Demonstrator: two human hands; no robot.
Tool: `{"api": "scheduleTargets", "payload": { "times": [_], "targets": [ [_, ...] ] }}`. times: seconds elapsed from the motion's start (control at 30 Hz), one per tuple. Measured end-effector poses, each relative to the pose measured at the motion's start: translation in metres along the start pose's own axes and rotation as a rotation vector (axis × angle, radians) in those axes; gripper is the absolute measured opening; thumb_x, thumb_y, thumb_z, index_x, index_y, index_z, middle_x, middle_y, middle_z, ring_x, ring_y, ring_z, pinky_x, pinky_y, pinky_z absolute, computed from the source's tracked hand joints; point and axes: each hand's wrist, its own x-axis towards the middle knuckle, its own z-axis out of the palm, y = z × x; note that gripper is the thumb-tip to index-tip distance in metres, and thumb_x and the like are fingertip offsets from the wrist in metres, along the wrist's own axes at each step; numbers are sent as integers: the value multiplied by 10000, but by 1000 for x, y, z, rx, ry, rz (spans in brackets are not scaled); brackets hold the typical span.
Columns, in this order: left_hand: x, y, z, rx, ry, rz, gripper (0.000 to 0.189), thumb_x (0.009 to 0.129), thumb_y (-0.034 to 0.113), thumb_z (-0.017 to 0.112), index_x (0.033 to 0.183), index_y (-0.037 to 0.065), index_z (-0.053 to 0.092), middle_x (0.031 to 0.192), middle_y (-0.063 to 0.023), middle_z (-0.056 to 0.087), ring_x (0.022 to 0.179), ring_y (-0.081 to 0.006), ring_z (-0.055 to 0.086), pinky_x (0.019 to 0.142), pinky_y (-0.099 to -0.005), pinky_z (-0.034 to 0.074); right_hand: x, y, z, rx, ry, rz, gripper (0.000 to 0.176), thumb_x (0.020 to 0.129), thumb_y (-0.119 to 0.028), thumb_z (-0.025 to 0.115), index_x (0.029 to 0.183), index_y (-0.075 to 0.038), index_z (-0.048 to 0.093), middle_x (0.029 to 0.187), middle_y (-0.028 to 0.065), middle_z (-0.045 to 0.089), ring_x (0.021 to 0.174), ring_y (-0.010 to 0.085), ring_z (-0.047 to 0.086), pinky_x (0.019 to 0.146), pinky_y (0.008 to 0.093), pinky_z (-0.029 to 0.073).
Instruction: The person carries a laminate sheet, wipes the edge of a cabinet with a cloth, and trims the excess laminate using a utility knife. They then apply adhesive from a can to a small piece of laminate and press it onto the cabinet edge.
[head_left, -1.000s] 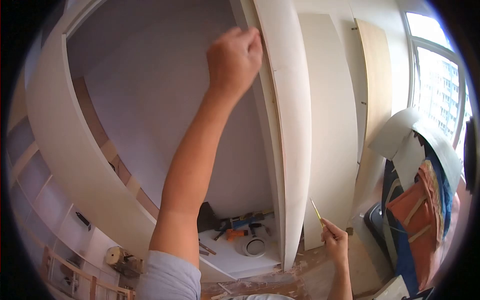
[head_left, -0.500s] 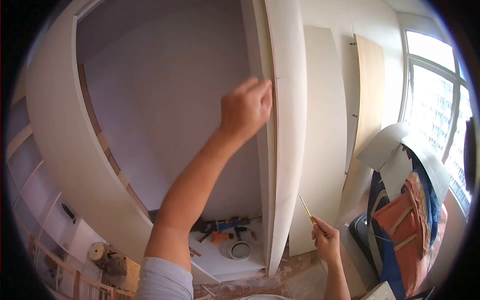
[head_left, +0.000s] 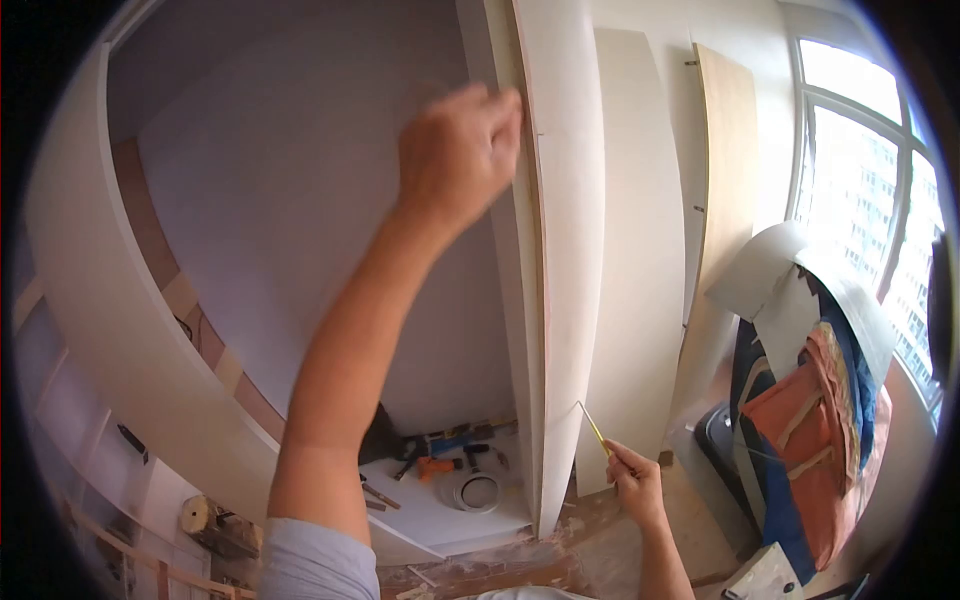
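My left hand (head_left: 460, 150) is raised high at the edge of a tall white panel (head_left: 565, 250). Its fingers are closed close to that edge, slightly blurred, and whatever they hold, if anything, is hidden. Lower down on the right, my right hand (head_left: 635, 478) is closed around a slim yellow-handled tool (head_left: 597, 432) with a thin, pale pointed tip. The tip points up and left, over the lower part of the panel's white face; whether it touches cannot be made out.
Inside the open cabinet, a roll of tape (head_left: 476, 492), an orange tool (head_left: 437, 467) and several other tools lie on its floor (head_left: 420, 510). Boards (head_left: 640, 270) lean against the wall. An orange bag (head_left: 795, 440) stands at the right below the window (head_left: 850, 150).
My left hand has moved up along the panel's edge. The yellow-handled tool in my right hand has shifted left, its tip now over the panel's face. The view has shifted slightly.
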Motion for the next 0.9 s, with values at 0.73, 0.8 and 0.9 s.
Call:
{"api": "scheduleTargets", "payload": {
  "times": [0.73, 0.8, 0.9],
  "targets": [
    [-178, 85, -71, -630, -562, -707, 352, 1011, 430, 765, 1050, 80, 782, 766, -81, 727, 660, -206, 670, 622, -373, 537, 61, -190, 95, -214, 383, -849, 388, 1040, -8, 656, 1424, -41, 693, 784, 92, 594, 654, 185, 543, 616, 349, 464],
    [-170, 80, -70, -597, -509, -659, 347, 1013, 404, 771, 1132, 78, 788, 781, -71, 729, 664, -181, 645, 644, -360, 536, 74, -192, 99, -204, 392, -848, 390, 1037, -6, 657, 1424, -42, 694, 792, 97, 606, 658, 189, 556, 622, 350, 473],
    [-152, 70, -67, -506, -429, -532, 360, 1021, 346, 771, 1289, 105, 775, 807, -65, 737, 668, -160, 628, 659, -339, 535, 86, -191, 107, -181, 420, -846, 389, 1029, 9, 661, 1412, -42, 706, 810, 109, 636, 668, 193, 584, 633, 349, 488]
  ]
}}
